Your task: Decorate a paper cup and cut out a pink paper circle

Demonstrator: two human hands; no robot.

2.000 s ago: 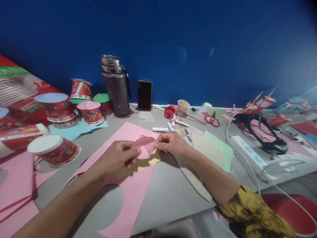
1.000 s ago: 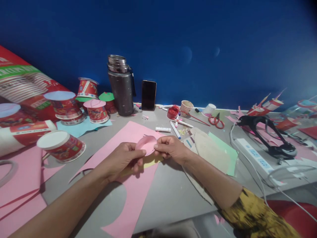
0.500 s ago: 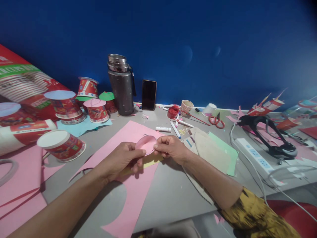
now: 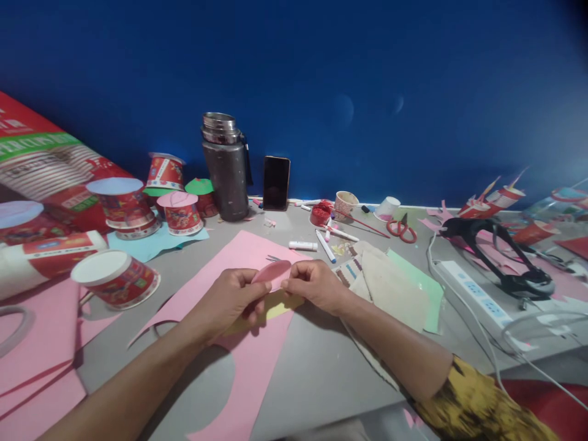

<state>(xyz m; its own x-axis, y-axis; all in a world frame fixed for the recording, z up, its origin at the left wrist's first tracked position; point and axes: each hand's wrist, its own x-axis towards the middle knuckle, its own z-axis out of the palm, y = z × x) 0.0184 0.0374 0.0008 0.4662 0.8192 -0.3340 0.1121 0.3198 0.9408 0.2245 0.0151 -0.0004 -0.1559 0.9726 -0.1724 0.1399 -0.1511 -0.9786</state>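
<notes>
Between my two hands is a small pink paper disc (image 4: 272, 273), tilted so that it looks like a narrow oval. My left hand (image 4: 236, 300) pinches its left edge, thumb on the near face. The fingertips of my right hand (image 4: 315, 283) are closed on its right edge. Below them lies a large pink paper sheet (image 4: 248, 373) with a round piece cut out of it. A yellow paper piece (image 4: 281, 304) rests on that sheet under my hands. Metal scissor tips (image 4: 275, 258) show just behind the disc.
At left stand several red paper cups (image 4: 117, 278), some topped with paper discs. A dark flask (image 4: 226, 177) and a phone (image 4: 276, 182) stand by the blue wall. Red-handled scissors (image 4: 401, 229), markers (image 4: 325, 246), a cloth (image 4: 395, 288) and a power strip (image 4: 482, 300) lie to the right.
The pink disc has tipped, showing a narrower face than before. Both hands keep hold of it and have hardly moved; the whole view has shifted slightly.
</notes>
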